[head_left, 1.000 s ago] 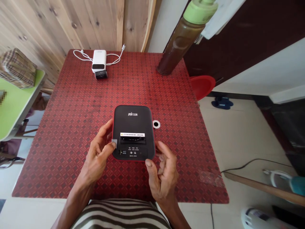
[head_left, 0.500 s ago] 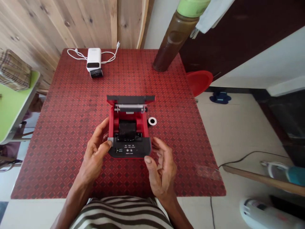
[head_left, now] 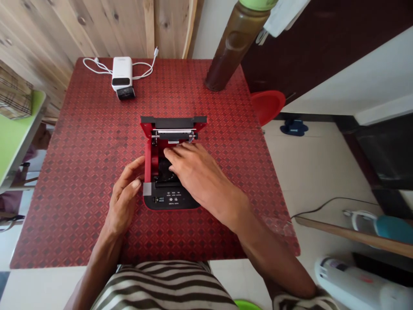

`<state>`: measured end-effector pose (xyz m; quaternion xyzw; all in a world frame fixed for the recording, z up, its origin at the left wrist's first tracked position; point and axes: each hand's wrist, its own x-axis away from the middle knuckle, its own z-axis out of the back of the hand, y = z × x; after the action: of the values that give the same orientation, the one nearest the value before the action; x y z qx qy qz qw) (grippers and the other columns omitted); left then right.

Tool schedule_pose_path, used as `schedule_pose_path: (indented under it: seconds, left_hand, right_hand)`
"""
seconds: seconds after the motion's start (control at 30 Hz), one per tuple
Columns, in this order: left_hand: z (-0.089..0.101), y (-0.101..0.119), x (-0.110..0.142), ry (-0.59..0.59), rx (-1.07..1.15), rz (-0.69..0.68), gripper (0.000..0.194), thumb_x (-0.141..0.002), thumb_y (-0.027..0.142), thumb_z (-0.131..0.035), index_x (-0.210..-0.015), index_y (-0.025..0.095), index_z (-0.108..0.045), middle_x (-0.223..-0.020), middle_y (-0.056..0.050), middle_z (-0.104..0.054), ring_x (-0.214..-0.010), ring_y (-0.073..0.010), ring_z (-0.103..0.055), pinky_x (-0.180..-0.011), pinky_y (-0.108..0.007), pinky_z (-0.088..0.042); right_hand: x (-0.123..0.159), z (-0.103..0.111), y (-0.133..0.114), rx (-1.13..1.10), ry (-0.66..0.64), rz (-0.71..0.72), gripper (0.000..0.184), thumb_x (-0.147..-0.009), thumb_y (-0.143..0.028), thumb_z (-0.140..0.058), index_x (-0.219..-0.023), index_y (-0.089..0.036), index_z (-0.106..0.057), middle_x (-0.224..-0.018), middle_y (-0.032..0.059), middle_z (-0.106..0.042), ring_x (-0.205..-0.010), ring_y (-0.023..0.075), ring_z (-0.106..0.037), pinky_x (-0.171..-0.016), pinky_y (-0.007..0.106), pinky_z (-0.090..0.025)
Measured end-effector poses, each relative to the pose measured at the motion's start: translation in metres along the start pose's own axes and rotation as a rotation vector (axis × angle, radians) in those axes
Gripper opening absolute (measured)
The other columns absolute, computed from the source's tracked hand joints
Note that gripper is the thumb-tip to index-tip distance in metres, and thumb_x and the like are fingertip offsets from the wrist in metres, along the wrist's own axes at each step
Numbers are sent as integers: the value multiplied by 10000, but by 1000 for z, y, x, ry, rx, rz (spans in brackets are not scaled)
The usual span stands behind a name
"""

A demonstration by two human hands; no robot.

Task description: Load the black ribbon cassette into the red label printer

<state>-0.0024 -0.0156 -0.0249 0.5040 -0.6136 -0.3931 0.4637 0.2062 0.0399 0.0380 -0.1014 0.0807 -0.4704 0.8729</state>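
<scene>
A small red-and-black printer (head_left: 171, 202) stands on the table with its lid (head_left: 174, 122) raised. Inside its red bay lies a shiny black roll (head_left: 164, 165), partly covered by a hand. My right hand (head_left: 206, 181) reaches over the printer's right side, fingers bent down into the bay around the roll; some fingertips are hidden. Along the left wall rests my left hand (head_left: 124, 196): its fingers curve against the side, and its thumb stands apart from the front corner.
A white device (head_left: 121, 73) with a looped white cable (head_left: 143, 77) lies at the back left of the red patterned table (head_left: 80, 172). A tall brown bottle (head_left: 226, 51) stands at the back right. A red stool (head_left: 269, 105) sits beyond the right edge.
My right hand has moved from beside the printer's front right corner up into the bay. My left thumb has come off the front left corner. The white-ended roll right of the printer is now hidden.
</scene>
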Motion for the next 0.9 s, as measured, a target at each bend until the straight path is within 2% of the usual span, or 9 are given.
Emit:
schedule_pose_path:
  seconds: [0.17, 0.3, 0.43, 0.57, 0.63, 0.73, 0.83, 0.9]
  left_hand:
    - [2, 0, -1, 3, -21, 12, 535, -1037, 568, -762, -1499, 300, -773, -1592, -95, -758, -1537, -385, -663, -1321, -557, -487]
    - [4, -2, -1, -11, 16, 14, 511, -1055, 523, -753, -1511, 295, -771, -1590, -90, -758, -1554, -372, -647, -1330, -535, -475]
    - [6, -6, -2, -22, 21, 0, 513, -1060, 513, -759, -1523, 293, -773, -1598, -91, -756, -1538, -375, -657, -1313, -536, -489]
    - [7, -7, -3, -18, 10, -24, 534, -1039, 526, -790, -1514, 282, -782, -1567, -98, -775, -1480, -381, -694, -1268, -540, -523]
    - [7, -6, -4, -14, 9, -30, 522, -1041, 521, -791, -1505, 285, -788, -1559, -94, -779, -1486, -380, -689, -1266, -536, -523]
    - [6, -5, -3, -11, 10, -25, 511, -1045, 523, -790, -1501, 293, -792, -1561, -87, -778, -1509, -383, -674, -1277, -537, -514]
    - [6, -5, -3, -6, 18, 3, 509, -1037, 543, -802, -1488, 308, -801, -1546, -76, -787, -1503, -384, -682, -1286, -534, -511]
    - [6, -5, -3, 7, 29, 15, 511, -1019, 556, -823, -1474, 325, -812, -1529, -66, -797, -1480, -382, -698, -1272, -530, -527]
  right_hand:
    - [-15, -4, -3, 37, -129, 1, 242, -1155, -69, -601, -1137, -158, -826, -1083, 120, -873, -1032, 273, -811, -961, 406, -581]
    - [-21, -2, 0, 48, -163, 42, 265, -1118, -28, -611, -1155, -163, -836, -1169, 130, -872, -1094, 298, -823, -964, 422, -589]
    - [-24, 12, -3, 18, -213, -28, 309, -1094, -11, -601, -1259, -160, -816, -1265, 138, -868, -1101, 295, -828, -873, 403, -587]
    - [-17, 22, -15, 51, -170, -102, 297, -1108, -23, -560, -1225, -169, -791, -1195, 136, -863, -1087, 288, -817, -829, 387, -564]
    - [-8, 24, -20, 71, -90, -102, 270, -1109, -31, -564, -1166, -175, -785, -1121, 129, -855, -1050, 288, -814, -807, 385, -565]
    - [15, 28, -21, 20, 160, -65, 223, -1085, -39, -605, -1110, -183, -773, -1061, 112, -848, -990, 281, -810, -804, 387, -593]
    - [47, 32, -9, -209, 451, -122, 180, -1058, -99, -706, -1187, -208, -766, -1145, 89, -869, -1005, 261, -822, -894, 401, -649]
    - [69, 29, 2, -451, 569, -226, 265, -1008, -153, -805, -1246, -261, -763, -1186, 44, -876, -1037, 250, -836, -966, 421, -674]
